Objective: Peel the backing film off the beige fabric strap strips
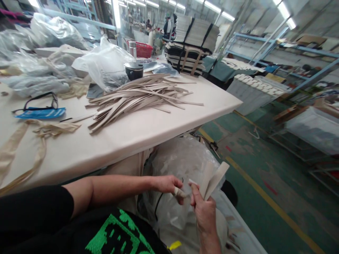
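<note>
My right hand [203,211] is closed around a few flat beige strips [215,178], whose ends stick up above the fist. Just left of it, my left hand [171,187] has its fingers curled, with a pale wrap on one finger; whatever it pinches, if anything, is too small to name. A small gap separates the two hands. Beneath them is clear plastic sheeting [180,158]. On the pale table [148,134] lies a loose pile of long beige strips [137,97].
Eyeglasses [41,100] rest on a blue packet [39,113]. Plastic bags [106,63], a dark lidded cup [134,71] and a red basket [143,49] stand farther back. The table's edge runs in front of my left arm. Stacked bundles [194,33] are behind.
</note>
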{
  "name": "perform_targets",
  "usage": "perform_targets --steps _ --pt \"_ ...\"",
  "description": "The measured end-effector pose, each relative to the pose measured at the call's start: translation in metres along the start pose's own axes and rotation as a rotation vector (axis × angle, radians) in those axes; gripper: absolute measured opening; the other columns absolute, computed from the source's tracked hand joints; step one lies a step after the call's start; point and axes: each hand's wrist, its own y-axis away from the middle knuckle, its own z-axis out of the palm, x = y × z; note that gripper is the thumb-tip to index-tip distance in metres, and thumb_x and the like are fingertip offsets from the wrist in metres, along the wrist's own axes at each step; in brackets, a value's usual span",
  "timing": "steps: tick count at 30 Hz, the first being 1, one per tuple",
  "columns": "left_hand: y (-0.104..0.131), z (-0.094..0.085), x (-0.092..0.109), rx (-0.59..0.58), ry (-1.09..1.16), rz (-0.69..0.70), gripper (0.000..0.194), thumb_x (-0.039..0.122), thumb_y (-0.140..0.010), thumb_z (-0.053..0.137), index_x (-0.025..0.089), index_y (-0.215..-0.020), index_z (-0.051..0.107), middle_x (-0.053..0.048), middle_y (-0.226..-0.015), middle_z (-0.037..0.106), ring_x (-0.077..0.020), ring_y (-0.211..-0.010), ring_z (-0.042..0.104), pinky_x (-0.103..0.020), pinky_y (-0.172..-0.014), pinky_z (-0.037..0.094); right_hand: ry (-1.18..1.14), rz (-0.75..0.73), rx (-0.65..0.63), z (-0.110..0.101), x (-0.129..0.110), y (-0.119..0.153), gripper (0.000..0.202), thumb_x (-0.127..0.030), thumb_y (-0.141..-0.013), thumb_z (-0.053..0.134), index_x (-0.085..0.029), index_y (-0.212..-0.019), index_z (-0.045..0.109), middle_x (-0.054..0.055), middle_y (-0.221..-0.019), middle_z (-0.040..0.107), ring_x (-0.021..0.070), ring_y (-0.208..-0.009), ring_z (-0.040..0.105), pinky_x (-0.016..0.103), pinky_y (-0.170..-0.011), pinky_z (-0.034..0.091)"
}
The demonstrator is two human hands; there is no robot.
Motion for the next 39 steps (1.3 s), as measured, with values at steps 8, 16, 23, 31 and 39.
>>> perform_targets --steps 8,16,23,31,39 --pt "0.006 0.005 -0.006 0.005 0.089 -0.102 0.044 0.055 -0.061 0.074 0.015 -0.078 0.067 -0.001 -0.066 0.065 -0.0102 -0.058 0.057 -0.021 -0.062 0.045 -0.333 -0.025 0.255 -0.018 -0.004 -0.025 0.037 -0.046 -0.070 0.071 -0.016 -0.090 0.068 -0.010 -0.047 0.037 0.0049 -0.042 0.030 0.017 -0.037 0.022" --pt "0.002 0.006 -0.017 -0.219 0.105 -0.113 0.048 0.055 -0.060 0.075 0.016 -0.086 0.066 -0.001 -0.072 0.066 -0.0127 -0.065 0.061 -0.026 -0.070 0.047 -0.491 -0.061 0.355 -0.034 -0.004 -0.036 0.028 -0.039 -0.073 0.070 -0.015 -0.087 0.068 -0.009 -0.048 0.038 0.0031 -0.040 0.029 0.014 -0.034 0.022" --pt "0.001 -0.002 -0.024 -0.232 -0.258 -0.169 0.044 0.055 -0.062 0.072 0.017 -0.084 0.070 -0.001 -0.067 0.066 -0.0142 -0.062 0.060 -0.024 -0.063 0.046 -0.474 -0.067 0.323 -0.023 -0.012 -0.037 0.030 -0.040 -0.071 0.072 -0.014 -0.085 0.067 -0.009 -0.047 0.037 0.0034 -0.041 0.031 0.013 -0.034 0.021" --pt "-0.006 -0.004 -0.020 0.109 0.061 -0.167 0.044 0.054 -0.055 0.076 0.014 -0.071 0.067 -0.002 -0.066 0.063 -0.0123 -0.061 0.057 -0.024 -0.063 0.045 -0.357 -0.079 0.157 -0.021 0.014 -0.025 0.050 -0.057 -0.087 0.042 -0.018 -0.115 0.054 0.000 -0.072 0.063 0.0039 -0.040 0.033 0.017 -0.039 0.027" --pt "-0.019 -0.022 -0.014 0.453 0.633 -0.084 0.046 0.049 -0.057 0.077 0.014 -0.073 0.054 0.000 -0.067 0.058 -0.0101 -0.059 0.054 -0.027 -0.066 0.047 -0.043 0.189 -0.039 0.000 0.034 0.055 0.063 -0.074 -0.074 0.043 -0.015 -0.074 0.064 0.000 -0.050 0.057 0.0083 -0.037 0.043 0.021 -0.040 0.034"
